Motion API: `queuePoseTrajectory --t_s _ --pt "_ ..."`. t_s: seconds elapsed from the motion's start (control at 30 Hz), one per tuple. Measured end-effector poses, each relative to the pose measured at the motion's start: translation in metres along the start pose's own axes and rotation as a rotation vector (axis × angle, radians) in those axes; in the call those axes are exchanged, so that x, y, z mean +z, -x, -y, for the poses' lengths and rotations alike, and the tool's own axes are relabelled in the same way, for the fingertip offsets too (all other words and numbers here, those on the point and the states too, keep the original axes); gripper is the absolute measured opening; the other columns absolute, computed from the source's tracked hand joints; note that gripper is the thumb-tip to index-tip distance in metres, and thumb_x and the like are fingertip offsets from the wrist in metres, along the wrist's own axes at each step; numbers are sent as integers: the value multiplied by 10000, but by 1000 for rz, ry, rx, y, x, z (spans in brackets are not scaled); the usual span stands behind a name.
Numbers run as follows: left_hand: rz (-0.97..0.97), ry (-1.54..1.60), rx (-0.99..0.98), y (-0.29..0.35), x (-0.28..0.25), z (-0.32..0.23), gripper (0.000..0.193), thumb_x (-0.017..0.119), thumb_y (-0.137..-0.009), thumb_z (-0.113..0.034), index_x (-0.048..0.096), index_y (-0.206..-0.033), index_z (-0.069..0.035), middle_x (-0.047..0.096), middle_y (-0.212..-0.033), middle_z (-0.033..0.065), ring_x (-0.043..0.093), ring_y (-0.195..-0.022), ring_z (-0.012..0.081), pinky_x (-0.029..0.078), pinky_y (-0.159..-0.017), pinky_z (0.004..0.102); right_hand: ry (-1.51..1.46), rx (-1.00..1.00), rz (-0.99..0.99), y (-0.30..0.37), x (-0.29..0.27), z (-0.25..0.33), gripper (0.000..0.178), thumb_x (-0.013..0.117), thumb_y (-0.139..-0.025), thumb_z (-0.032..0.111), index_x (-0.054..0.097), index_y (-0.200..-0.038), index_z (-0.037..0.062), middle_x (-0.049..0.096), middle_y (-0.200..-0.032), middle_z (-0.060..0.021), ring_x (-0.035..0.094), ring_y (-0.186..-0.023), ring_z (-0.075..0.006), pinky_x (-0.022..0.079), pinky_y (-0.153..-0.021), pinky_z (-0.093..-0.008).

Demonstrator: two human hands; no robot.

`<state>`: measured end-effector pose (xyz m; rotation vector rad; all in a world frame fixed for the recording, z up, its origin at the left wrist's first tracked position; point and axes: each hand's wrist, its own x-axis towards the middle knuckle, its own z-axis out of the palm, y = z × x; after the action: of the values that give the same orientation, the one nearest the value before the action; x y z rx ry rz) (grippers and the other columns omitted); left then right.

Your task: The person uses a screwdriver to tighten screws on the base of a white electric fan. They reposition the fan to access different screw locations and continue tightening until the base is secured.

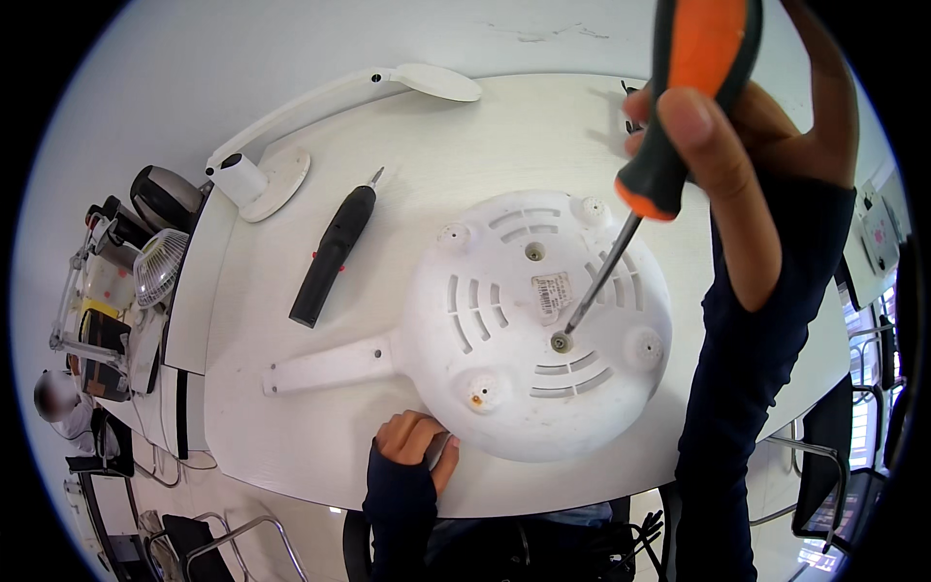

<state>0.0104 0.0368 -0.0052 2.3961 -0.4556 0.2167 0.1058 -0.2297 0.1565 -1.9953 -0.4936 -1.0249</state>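
Observation:
A white round appliance with one long handle, like an electric pan (pixel 446 320), lies upside down on the table, its vent slots, small feet and label showing. My right hand (pixel 742 145) grips an orange-and-black screwdriver (pixel 669 145). The screwdriver's metal shaft slants down, and its tip is at a recessed screw hole (pixel 561 341) in the base. Beside the near left rim of the pan rests my left hand (pixel 415 444), fingers curled; a small greyish bit shows between thumb and fingers, too unclear to name. A black electric screwdriver (pixel 335 254) lies left of the pan.
A white desk lamp (pixel 276 184) stands at the back left of the white table (pixel 257 427). Beyond the left edge are a small fan (pixel 161 267) and a seated person (pixel 73 412). Chairs (pixel 824 466) stand at both sides. Small black items lie behind my right hand.

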Motion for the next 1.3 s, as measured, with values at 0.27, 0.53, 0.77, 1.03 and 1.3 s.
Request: queuePoseTrajectory --t_s 0.27,0.53,0.77,1.03,1.3 --pt "14 27 -7 0 1 0 136 690 -699 -37 605 -804 -51 581 -788 66 541 -710 253 404 -647 363 102 72 -256 -6 39 38 744 665 -828 294 226 -1349 -5 654 -861 -209 680 -698 -246 567 -678 -323" --pt "6 24 -7 -1 1 -1 136 688 -698 -35 603 -803 -51 579 -783 64 541 -708 251 403 -641 358 -446 -174 -153 -13 35 -3 808 680 -794 114 144 -1396 65 350 -1365 -258 672 -682 -304 578 -615 -321" --pt "2 22 10 -2 3 0 130 687 -696 -36 604 -797 -48 578 -772 66 545 -702 252 406 -636 357 -466 -296 -183 -17 41 -19 823 688 -777 111 150 -1397 68 289 -1414 -235 674 -696 -314 583 -619 -336" --pt "1 16 5 -1 1 0 129 691 -698 -42 605 -795 -44 577 -765 68 546 -699 250 406 -630 354 -409 -244 -156 -13 41 -22 827 692 -769 116 153 -1394 61 272 -1428 -231 675 -708 -324 586 -619 -345" --pt "-2 7 16 -1 1 0 128 694 -700 -43 600 -787 -42 575 -762 72 538 -685 254 405 -630 358 -424 -219 -141 -13 41 -19 821 691 -773 140 156 -1391 54 265 -1429 -239 674 -713 -335 588 -616 -353"
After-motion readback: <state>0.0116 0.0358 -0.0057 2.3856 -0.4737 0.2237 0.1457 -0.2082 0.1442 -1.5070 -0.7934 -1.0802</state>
